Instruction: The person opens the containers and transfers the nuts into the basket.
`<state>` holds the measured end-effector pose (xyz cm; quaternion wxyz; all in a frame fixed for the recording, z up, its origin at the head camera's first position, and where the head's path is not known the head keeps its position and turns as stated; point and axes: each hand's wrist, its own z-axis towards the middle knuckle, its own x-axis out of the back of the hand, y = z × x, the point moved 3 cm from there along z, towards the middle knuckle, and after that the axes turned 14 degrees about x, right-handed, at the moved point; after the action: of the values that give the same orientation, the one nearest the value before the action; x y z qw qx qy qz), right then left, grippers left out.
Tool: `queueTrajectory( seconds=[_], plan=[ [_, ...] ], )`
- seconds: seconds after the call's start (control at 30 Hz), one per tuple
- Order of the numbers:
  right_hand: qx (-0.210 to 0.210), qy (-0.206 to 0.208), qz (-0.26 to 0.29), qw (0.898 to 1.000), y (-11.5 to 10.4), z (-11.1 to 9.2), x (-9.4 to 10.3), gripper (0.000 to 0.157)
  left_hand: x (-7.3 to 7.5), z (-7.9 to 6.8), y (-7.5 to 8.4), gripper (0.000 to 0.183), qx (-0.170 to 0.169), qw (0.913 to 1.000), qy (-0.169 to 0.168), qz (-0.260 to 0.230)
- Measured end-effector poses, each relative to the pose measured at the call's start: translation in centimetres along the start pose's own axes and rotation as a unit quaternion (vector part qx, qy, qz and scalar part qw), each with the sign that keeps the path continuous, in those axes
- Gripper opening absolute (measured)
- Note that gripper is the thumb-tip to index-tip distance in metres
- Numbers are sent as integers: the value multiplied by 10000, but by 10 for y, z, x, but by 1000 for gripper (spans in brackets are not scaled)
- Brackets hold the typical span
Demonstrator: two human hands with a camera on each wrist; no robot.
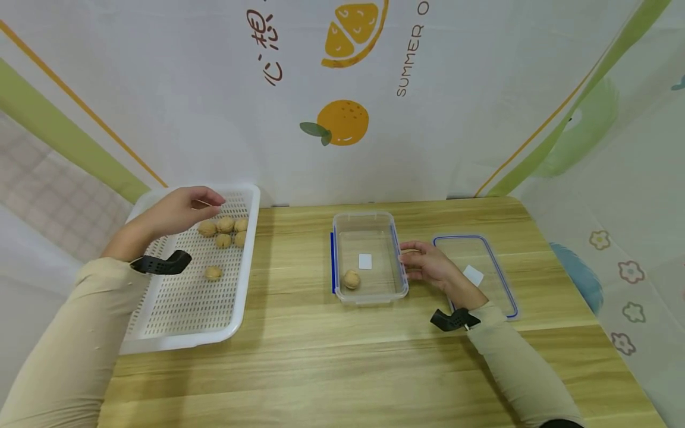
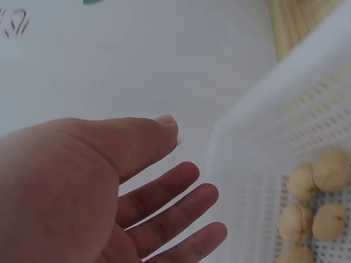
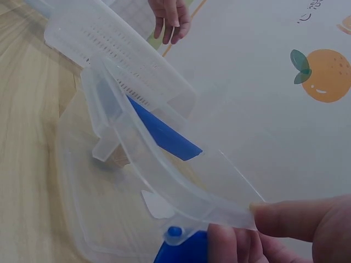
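My left hand (image 1: 179, 209) is over the far part of a white perforated plastic basket (image 1: 182, 303), fingers loosely extended with nothing held. Below it several walnuts (image 1: 225, 224) are bunched on the basket floor, and a single walnut (image 1: 213, 273) lies apart from them. In the left wrist view, the thumb and fingers (image 2: 164, 227) are spread apart. My right hand (image 1: 432, 266) grips the right rim of a clear plastic food container (image 1: 381, 241), thumb (image 3: 290, 219) at the rim and fingers by a blue latch (image 3: 184, 246). One walnut (image 1: 351, 279) sits inside the container.
A clear lid (image 1: 489, 285) with a blue seal lies flat at the right, partly behind my right wrist. Another blue latch (image 1: 333, 261) hangs on the container's left side. A printed white curtain (image 1: 299, 172) stands behind the wooden table (image 1: 321, 374).
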<state>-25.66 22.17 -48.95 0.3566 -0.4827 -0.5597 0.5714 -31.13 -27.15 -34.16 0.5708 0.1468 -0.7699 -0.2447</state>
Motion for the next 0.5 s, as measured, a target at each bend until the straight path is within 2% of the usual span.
queueTrajectory(
  seconds=[0.27, 0.5],
  plan=[
    [-12, 37, 5, 10000, 1, 0, 0, 38, -7, 4, 42, 30, -508, 9986, -169, -23],
    [-25, 50, 8, 10000, 0, 0, 0, 38, -19, 15, 71, 28, -913, 9945, -512, -80]
  ],
)
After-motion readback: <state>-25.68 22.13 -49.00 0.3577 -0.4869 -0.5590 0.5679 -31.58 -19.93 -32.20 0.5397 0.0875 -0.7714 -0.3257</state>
